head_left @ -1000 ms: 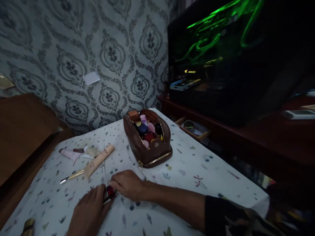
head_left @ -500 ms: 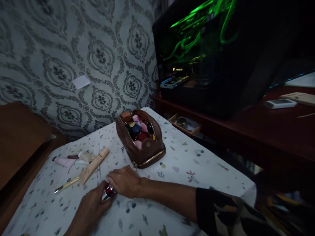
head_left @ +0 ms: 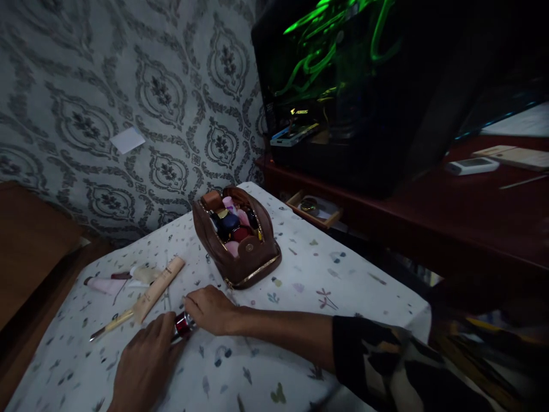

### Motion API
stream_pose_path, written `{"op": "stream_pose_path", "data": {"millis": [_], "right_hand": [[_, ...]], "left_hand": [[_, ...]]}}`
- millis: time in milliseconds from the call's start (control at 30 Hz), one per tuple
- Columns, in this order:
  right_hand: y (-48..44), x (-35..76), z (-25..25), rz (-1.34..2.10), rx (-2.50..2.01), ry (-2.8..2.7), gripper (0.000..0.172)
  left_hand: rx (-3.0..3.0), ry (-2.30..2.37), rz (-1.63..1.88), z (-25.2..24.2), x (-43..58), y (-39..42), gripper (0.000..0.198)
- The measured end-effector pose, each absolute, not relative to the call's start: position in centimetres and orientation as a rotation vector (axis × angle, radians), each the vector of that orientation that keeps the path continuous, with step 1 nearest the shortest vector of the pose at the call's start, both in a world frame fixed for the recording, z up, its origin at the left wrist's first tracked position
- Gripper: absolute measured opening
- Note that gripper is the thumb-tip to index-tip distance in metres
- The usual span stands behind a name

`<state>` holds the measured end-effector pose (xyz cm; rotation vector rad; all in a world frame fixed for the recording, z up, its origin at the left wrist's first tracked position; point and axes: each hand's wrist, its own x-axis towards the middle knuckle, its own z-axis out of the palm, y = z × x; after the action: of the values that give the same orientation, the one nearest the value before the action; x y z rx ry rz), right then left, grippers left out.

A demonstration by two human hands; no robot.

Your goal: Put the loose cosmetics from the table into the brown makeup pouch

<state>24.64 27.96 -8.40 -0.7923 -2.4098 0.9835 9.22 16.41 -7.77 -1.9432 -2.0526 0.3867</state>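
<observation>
A small red cosmetic bottle with silver ends lies sideways between my two hands, low over the cloth. My left hand is closed round its near end. The far end is gripped by my right hand, whose fingers cover most of it. Just beyond my left hand, a beige tube rests against a makeup brush with a pale handle. An unzipped brown makeup bag, packed with cosmetics, stands past my right hand.
A pink tube and a whitish tube lie at the left on the patterned tablecloth. A dark computer case with green lights sits on the red-brown desk at right. A small open drawer juts out below it.
The view has swung slightly right, so everything sits further left in the picture. Both hands stay on the bottle, and more of its red middle shows between them.
</observation>
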Motion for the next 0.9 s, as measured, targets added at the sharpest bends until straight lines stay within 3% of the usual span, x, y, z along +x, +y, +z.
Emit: {"op": "stream_pose_path", "data": {"millis": [300, 433, 633, 767, 900], "right_hand": [[28.3, 24.4, -8.5, 1.313, -0.607, -1.979, 0.026], [28.2, 24.8, -8.0, 1.405, -0.481, -1.685, 0.023], [28.2, 25.5, -6.4, 1.257, -0.393, -1.505, 0.029], [28.2, 26.3, -4.9, 1.147, -0.332, -1.448, 0.030], [28.4, 27.5, -3.4, 1.069, -0.304, -1.454, 0.032]], "left_hand": [[-1.949, -1.279, 0.122, -3.8, 6.2, 19.5, 0.030], [-1.829, -1.302, -0.112, -1.3, 8.1, 21.4, 0.030], [-1.705, -1.342, -0.367, 1.6, 8.8, 23.3, 0.024], [-1.683, -1.392, -0.391, 2.0, 8.7, 23.3, 0.024], [-1.656, -1.538, -0.323, 1.8, 9.2, 22.4, 0.038]]}}
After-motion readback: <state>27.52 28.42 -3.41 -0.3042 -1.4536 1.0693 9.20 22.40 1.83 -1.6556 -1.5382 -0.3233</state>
